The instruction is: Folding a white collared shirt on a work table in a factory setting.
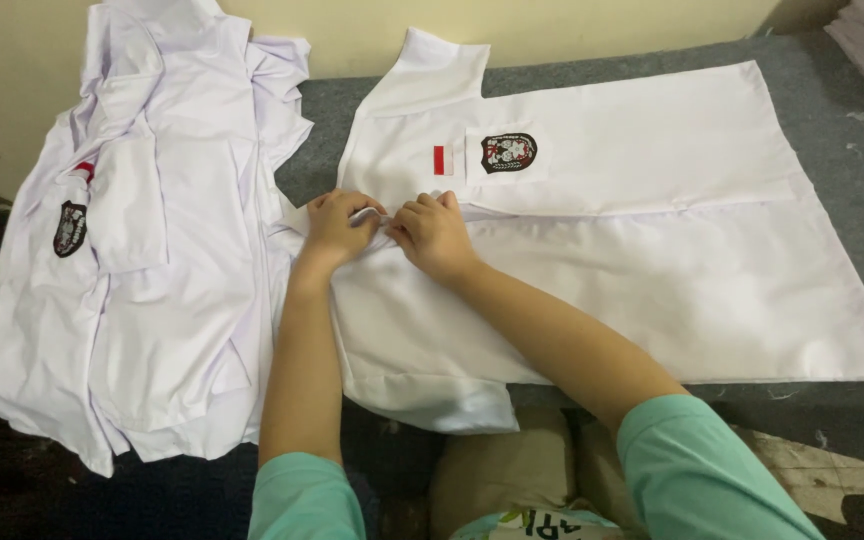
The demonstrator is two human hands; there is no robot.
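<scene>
Left hand (337, 228) and right hand (434, 232) pinching shirt (632, 270) placket near collar. Laid flat on table (832, 110), unfolded. Pile (142, 260) left of shirt.

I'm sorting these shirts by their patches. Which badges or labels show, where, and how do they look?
Shield badge: flat shirt's pocket, dark with red and white.
Flag patch: left of it, small rectangle, red and white.
Second shield badge: piled shirt at left, dark.
</scene>
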